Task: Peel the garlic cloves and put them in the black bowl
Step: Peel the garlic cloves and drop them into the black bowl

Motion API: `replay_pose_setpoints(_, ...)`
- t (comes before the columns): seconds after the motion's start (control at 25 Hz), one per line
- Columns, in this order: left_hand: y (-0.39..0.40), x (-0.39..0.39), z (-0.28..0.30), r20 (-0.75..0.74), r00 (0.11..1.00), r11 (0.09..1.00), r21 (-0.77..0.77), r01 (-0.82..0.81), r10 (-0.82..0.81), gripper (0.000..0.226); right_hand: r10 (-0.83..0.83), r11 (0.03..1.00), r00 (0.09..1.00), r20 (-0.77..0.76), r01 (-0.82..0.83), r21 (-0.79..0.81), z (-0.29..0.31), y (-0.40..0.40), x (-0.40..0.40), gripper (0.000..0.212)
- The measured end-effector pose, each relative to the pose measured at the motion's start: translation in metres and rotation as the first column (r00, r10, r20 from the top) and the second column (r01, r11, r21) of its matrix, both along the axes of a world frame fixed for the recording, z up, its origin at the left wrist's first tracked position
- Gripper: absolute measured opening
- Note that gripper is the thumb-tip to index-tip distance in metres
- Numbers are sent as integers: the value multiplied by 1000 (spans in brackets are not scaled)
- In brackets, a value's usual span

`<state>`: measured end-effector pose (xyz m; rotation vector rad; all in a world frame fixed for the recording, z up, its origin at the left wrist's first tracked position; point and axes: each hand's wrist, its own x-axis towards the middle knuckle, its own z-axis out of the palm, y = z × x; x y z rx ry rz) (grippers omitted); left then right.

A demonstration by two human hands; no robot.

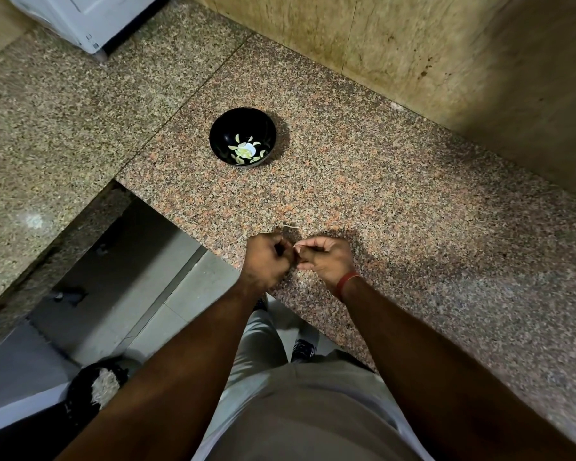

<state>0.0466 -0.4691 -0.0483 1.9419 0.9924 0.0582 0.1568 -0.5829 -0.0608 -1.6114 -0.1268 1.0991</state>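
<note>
While we work over the tabletop (396,207) | left hand (266,261) and right hand (326,259) both pinch one garlic clove (296,250), mostly hidden | we judge it light, firm, skin papery: grip the tip | black bowl (228,128) well apart, holding peeled cloves (246,149)

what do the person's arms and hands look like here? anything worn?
Both forearms are bare, no sleeves or gloves showing. The right hand has a red band around its wrist. The left hand and its wrist carry nothing. No rings or markings can be made out.
</note>
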Motion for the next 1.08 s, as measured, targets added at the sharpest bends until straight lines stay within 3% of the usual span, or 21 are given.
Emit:
replay_pose_setpoints(0.4,1,-2,0,81,996,999,36,29,-31,28,129,991,988,80,-127,-38,1,0,3,16)
replay_pose_setpoints(0.64,2,-5,-2,195,971,969,-228,-92,139,11,121,993,993,-14,-121,1,3,2,7,12)
replay_pose_setpoints(0.96,1,-8,-1,221,949,903,-414,-117,224,8,114,993,993,-32,-114,28,11,4,11,13)
replay_pose_setpoints(1.08,1,-6,-3,212,948,906,-401,-137,237,6,114,993,993,-12,-114,10,13,5,9,13)
